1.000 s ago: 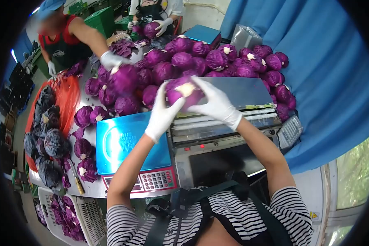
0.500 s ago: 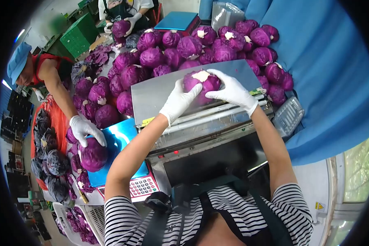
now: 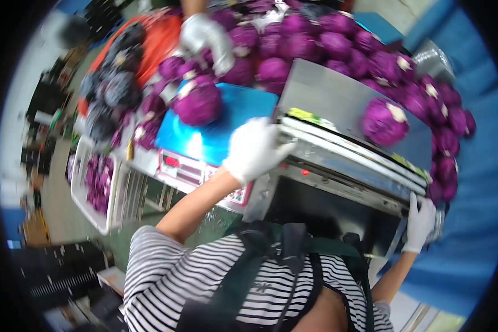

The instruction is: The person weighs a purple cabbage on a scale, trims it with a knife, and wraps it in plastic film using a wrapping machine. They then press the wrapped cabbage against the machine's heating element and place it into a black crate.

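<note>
My left hand (image 3: 255,150), in a white glove, is beside the left end of a film wrapping machine (image 3: 348,160). Its thumb stands apart from the fingers and nothing shows in the hand, which is slightly blurred. At the machine's right end is my right hand (image 3: 420,222), also gloved, its fingers stretched along the edge of the rollers. I see nothing held there. A purple cabbage (image 3: 384,122) with a pale cut stem rests on the machine's metal plate (image 3: 321,88), apart from both hands. Clear film (image 3: 337,156) lies by the white rollers.
Left of the machine stands a blue-topped scale (image 3: 243,105) with a purple cabbage (image 3: 198,101) on it. Near it is a co-worker's gloved hand (image 3: 207,41). Many cabbages (image 3: 299,47) are piled behind. A white crate (image 3: 112,193) holds leaves; a blue curtain (image 3: 470,221) hangs right.
Both my hands have let go of the cabbage, which stays on the plate, and moved down to opposite ends of the machine. The view has turned left. The co-worker's hand has left the scale's cabbage.
</note>
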Demonstrator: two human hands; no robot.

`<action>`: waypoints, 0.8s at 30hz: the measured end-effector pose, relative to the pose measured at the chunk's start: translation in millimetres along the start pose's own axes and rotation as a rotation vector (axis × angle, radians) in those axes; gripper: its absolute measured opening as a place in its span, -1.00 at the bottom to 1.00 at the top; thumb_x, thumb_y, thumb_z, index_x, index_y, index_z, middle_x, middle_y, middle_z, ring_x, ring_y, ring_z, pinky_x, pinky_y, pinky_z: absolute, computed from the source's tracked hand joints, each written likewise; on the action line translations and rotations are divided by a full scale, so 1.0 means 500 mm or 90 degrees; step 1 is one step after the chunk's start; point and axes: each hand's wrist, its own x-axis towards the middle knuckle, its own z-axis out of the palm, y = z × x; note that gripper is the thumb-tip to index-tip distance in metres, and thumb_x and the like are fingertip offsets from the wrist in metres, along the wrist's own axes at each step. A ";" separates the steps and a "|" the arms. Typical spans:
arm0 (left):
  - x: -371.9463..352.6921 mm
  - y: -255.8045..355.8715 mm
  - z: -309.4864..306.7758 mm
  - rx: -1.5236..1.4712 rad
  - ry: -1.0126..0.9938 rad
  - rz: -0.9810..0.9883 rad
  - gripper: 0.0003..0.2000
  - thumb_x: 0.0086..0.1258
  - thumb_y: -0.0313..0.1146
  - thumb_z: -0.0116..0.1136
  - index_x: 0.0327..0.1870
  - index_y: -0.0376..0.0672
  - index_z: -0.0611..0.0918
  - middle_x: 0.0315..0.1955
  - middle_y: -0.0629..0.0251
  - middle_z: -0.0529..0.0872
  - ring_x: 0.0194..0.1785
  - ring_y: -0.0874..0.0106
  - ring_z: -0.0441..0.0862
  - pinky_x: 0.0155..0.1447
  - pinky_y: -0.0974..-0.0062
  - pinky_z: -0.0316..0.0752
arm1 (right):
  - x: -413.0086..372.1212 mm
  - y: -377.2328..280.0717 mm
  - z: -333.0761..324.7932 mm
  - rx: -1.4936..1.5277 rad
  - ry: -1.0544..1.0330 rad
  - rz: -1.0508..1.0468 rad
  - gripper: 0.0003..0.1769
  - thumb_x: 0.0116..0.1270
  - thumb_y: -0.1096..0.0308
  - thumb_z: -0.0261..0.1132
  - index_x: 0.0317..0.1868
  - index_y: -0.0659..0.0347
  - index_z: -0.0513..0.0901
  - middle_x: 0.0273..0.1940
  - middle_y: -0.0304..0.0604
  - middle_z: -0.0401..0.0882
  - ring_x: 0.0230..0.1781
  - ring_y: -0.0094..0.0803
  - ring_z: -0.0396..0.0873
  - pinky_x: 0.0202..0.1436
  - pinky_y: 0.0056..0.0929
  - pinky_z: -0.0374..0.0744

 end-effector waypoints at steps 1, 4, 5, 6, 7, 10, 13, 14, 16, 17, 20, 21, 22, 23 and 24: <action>-0.001 0.004 0.018 -0.002 0.032 0.006 -0.76 0.11 -0.08 0.28 -0.50 -0.06 0.69 -0.51 0.19 0.57 -0.33 0.21 0.56 -0.24 0.27 0.47 | 0.001 -0.015 -0.004 -0.024 -0.033 0.015 -0.60 0.33 0.04 0.19 -0.25 0.27 0.64 -0.25 0.01 0.57 -0.13 -0.05 0.49 -0.02 -0.16 0.40; 0.012 0.028 0.055 -0.050 0.035 0.025 -0.65 0.05 -0.02 0.31 -0.64 -0.15 0.67 -0.60 0.11 0.56 -0.42 0.16 0.57 -0.28 0.22 0.47 | 0.014 -0.042 0.003 0.010 -0.037 0.018 -0.57 0.36 0.03 0.15 -0.18 0.29 0.65 -0.22 0.05 0.58 -0.12 -0.03 0.49 0.01 -0.16 0.41; 0.020 0.034 0.071 -0.021 0.081 0.032 -0.64 0.02 0.01 0.33 -0.65 -0.15 0.68 -0.60 0.07 0.57 -0.45 0.14 0.58 -0.30 0.20 0.45 | 0.023 -0.048 0.000 0.012 -0.058 0.014 -0.56 0.37 0.03 0.14 -0.15 0.30 0.66 -0.21 0.06 0.59 -0.11 -0.03 0.49 0.01 -0.16 0.41; 0.024 0.034 0.081 -0.001 0.095 0.045 -0.62 0.03 0.03 0.31 -0.66 -0.14 0.68 -0.60 0.06 0.58 -0.43 0.14 0.59 -0.31 0.21 0.45 | 0.029 -0.045 0.010 -0.012 -0.058 0.022 -0.56 0.38 0.03 0.13 -0.16 0.29 0.67 -0.21 0.08 0.61 -0.12 -0.03 0.50 0.01 -0.16 0.42; 0.033 0.033 0.100 -0.004 0.069 0.021 -0.61 0.06 0.05 0.28 -0.66 -0.13 0.68 -0.58 0.06 0.59 -0.42 0.13 0.59 -0.31 0.21 0.44 | 0.039 -0.057 0.008 -0.007 -0.103 0.056 -0.54 0.39 0.03 0.13 -0.17 0.31 0.68 -0.23 0.09 0.63 -0.12 -0.02 0.50 0.01 -0.14 0.43; 0.048 0.054 0.102 -0.075 -0.044 0.003 -0.69 0.08 -0.03 0.25 -0.59 -0.11 0.70 -0.54 0.07 0.64 -0.36 0.14 0.64 -0.25 0.22 0.50 | 0.055 -0.047 0.047 0.013 -0.093 0.062 -0.44 0.33 -0.05 0.18 -0.23 0.42 0.65 -0.24 0.19 0.62 -0.20 0.03 0.55 -0.02 -0.12 0.46; 0.058 0.068 0.129 -0.122 -0.069 -0.012 -0.72 0.12 -0.09 0.24 -0.53 -0.15 0.69 -0.53 0.07 0.66 -0.33 0.19 0.66 -0.21 0.25 0.51 | 0.068 -0.003 0.082 0.191 -0.117 0.078 -0.58 0.35 0.10 0.22 -0.29 0.39 0.67 -0.35 -0.07 0.61 -0.31 -0.26 0.51 -0.16 -0.30 0.44; 0.060 0.072 0.124 -0.158 -0.080 -0.015 -0.73 0.16 -0.14 0.22 -0.51 -0.18 0.68 -0.53 0.09 0.66 -0.32 0.24 0.67 -0.18 0.27 0.51 | 0.071 0.008 0.087 0.281 -0.123 0.068 -0.62 0.35 0.13 0.23 -0.32 0.37 0.64 -0.39 -0.16 0.56 -0.37 -0.37 0.45 -0.23 -0.37 0.41; 0.059 0.069 0.112 -0.435 -0.111 -0.055 -0.76 0.20 -0.20 0.18 -0.48 -0.20 0.67 -0.51 0.16 0.67 -0.35 0.33 0.65 -0.19 0.35 0.50 | 0.071 0.039 0.082 0.480 -0.133 0.129 -0.70 0.36 0.21 0.22 -0.36 0.31 0.57 -0.43 -0.30 0.46 -0.43 -0.54 0.35 -0.32 -0.50 0.34; 0.052 0.067 0.092 -0.712 -0.145 -0.100 -0.79 0.25 -0.27 0.14 -0.45 -0.23 0.66 -0.50 0.22 0.68 -0.37 0.42 0.62 -0.20 0.43 0.48 | 0.061 0.029 0.042 0.588 -0.139 0.200 -0.76 0.36 0.25 0.21 -0.36 0.26 0.54 -0.44 -0.34 0.41 -0.44 -0.60 0.30 -0.35 -0.55 0.31; 0.007 0.064 0.017 -1.083 -0.339 -0.166 -0.76 0.34 -0.32 -0.01 -0.59 -0.10 0.46 -0.63 0.49 0.43 -0.54 0.61 0.32 -0.37 0.60 0.27 | 0.019 -0.003 -0.060 1.056 -0.228 0.307 -0.80 0.35 0.32 0.15 -0.45 0.11 0.41 -0.52 -0.38 0.22 -0.48 -0.63 0.21 -0.51 -0.62 0.19; -0.004 0.061 0.014 -1.232 -0.465 -0.173 -0.72 0.35 -0.32 -0.05 -0.64 -0.02 0.37 -0.67 0.55 0.31 -0.59 0.63 0.21 -0.44 0.63 0.18 | 0.003 0.018 -0.065 1.256 -0.339 0.357 -0.75 0.35 0.33 0.13 -0.51 0.06 0.34 -0.55 -0.38 0.15 -0.50 -0.60 0.18 -0.56 -0.63 0.15; -0.018 0.060 0.024 -1.292 -0.573 -0.188 -0.69 0.37 -0.31 -0.09 -0.65 0.00 0.27 -0.67 0.56 0.20 -0.60 0.63 0.14 -0.46 0.63 0.11 | -0.017 0.035 -0.048 1.333 -0.478 0.386 -0.71 0.36 0.33 0.11 -0.54 0.05 0.29 -0.57 -0.38 0.09 -0.52 -0.57 0.14 -0.60 -0.65 0.11; -0.033 0.058 0.040 -1.347 -0.685 -0.200 -0.66 0.39 -0.31 -0.14 -0.67 0.03 0.17 -0.68 0.56 0.10 -0.61 0.63 0.08 -0.48 0.62 0.05 | -0.036 0.043 -0.019 1.402 -0.621 0.411 -0.68 0.36 0.32 0.09 -0.57 0.03 0.23 -0.59 -0.38 0.04 -0.53 -0.55 0.10 -0.63 -0.67 0.08; -0.050 0.059 0.048 -1.348 -0.720 -0.173 -0.64 0.40 -0.30 -0.15 -0.68 0.04 0.16 -0.69 0.56 0.10 -0.62 0.62 0.07 -0.49 0.62 0.04 | -0.057 0.019 -0.008 1.438 -0.705 0.378 -0.66 0.36 0.32 0.08 -0.59 0.03 0.22 -0.62 -0.37 0.09 -0.55 -0.53 0.09 -0.64 -0.68 0.09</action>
